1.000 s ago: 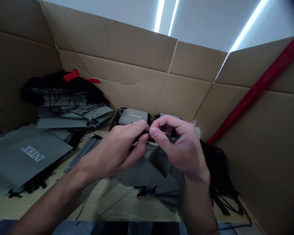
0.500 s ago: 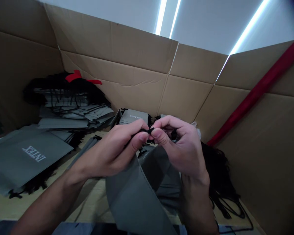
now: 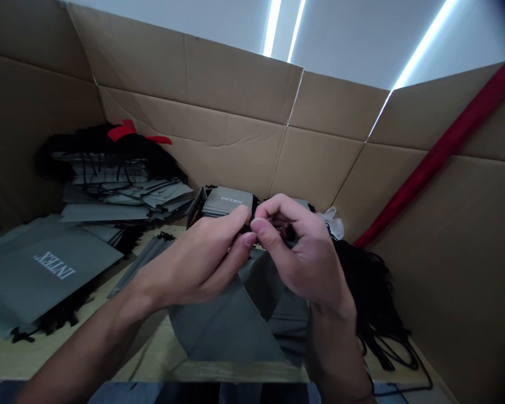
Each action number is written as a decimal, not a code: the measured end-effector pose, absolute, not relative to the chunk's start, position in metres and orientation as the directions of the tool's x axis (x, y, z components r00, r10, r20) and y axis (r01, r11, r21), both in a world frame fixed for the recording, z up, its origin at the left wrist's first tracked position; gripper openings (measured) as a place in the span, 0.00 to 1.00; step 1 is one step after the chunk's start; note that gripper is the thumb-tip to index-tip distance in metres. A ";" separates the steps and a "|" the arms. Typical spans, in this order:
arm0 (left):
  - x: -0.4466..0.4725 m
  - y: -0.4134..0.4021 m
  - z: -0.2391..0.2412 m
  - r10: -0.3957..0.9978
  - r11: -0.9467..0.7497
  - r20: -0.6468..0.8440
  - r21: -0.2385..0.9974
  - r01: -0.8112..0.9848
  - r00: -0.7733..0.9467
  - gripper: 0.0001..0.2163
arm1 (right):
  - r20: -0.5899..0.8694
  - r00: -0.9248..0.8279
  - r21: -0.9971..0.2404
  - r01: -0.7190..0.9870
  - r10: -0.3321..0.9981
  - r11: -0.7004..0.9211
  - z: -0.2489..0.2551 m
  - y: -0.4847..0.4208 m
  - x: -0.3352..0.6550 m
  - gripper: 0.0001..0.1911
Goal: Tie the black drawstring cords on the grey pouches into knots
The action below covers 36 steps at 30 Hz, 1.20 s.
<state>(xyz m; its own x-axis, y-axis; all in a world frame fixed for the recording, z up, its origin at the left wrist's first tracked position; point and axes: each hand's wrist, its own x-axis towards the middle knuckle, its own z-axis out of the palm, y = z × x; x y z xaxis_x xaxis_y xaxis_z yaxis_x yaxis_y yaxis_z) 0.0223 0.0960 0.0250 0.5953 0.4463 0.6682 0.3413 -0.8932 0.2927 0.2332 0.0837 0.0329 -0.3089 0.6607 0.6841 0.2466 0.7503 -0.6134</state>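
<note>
Close together at the middle of the view, my left hand (image 3: 202, 252) and my right hand (image 3: 305, 249) both pinch a black cord (image 3: 244, 229). Most of the cord is hidden by my fingers. Below them hangs a grey fabric bag (image 3: 225, 328), its side slanting down over the table edge area. A black end piece (image 3: 290, 232) shows inside the curled fingers of my right hand. Whether the cord is knotted cannot be made out.
Grey bags printed INTEX (image 3: 53, 264) lie stacked at left, with a corded pile (image 3: 122, 174) behind. More printed bags (image 3: 229, 200) stand beyond my hands. Black cords (image 3: 370, 292) heap at right. Cardboard walls (image 3: 235, 134) surround the wooden table (image 3: 160, 348); a red strip (image 3: 437, 157) crosses the right wall.
My fingertips have drawn closer together, covering more of the cord. The hanging bag's lower part has swung up and to the left. The view has shifted slightly.
</note>
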 end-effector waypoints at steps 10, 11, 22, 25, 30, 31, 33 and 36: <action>0.030 0.101 0.020 0.391 -0.873 0.732 0.104 0.476 0.558 0.07 | 0.755 -0.225 -0.590 0.180 0.617 0.787 0.029 0.090 0.228 0.09; 0.031 0.101 0.019 0.385 -0.861 0.741 0.073 0.503 0.551 0.07 | 0.778 -0.209 -0.562 0.193 0.593 0.804 0.028 0.090 0.227 0.08; 0.042 0.102 0.009 0.244 -0.675 0.834 -0.221 0.704 0.495 0.09 | 0.857 -0.156 -0.446 0.249 0.490 0.859 0.028 0.091 0.222 0.09; 0.044 0.101 0.008 0.231 -0.647 0.837 -0.249 0.720 0.496 0.09 | 0.853 -0.155 -0.452 0.256 0.498 0.854 0.027 0.091 0.221 0.09; 0.046 0.102 0.007 0.247 -0.666 0.842 -0.212 0.715 0.480 0.08 | 0.839 -0.172 -0.478 0.219 0.516 0.850 0.026 0.094 0.219 0.10; 0.046 0.102 0.007 0.253 -0.686 0.839 -0.195 0.701 0.481 0.08 | 0.836 -0.172 -0.485 0.214 0.522 0.848 0.026 0.094 0.219 0.10; 0.045 0.100 0.008 0.264 -0.734 0.834 -0.152 0.662 0.484 0.08 | 0.822 -0.178 -0.508 0.199 0.541 0.838 0.026 0.094 0.220 0.10; 0.042 0.095 0.011 0.271 -0.816 0.828 -0.072 0.574 0.490 0.08 | 0.798 -0.189 -0.552 0.150 0.572 0.820 0.027 0.093 0.221 0.09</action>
<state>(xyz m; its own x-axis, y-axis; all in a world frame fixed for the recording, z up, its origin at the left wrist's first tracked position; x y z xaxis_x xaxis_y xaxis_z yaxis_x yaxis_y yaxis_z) 0.0420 0.0953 0.0113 0.4901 0.2711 0.8284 0.5735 -0.8160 -0.0722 0.2207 0.0925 0.0269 -0.1893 0.5716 0.7984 0.1500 0.8204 -0.5518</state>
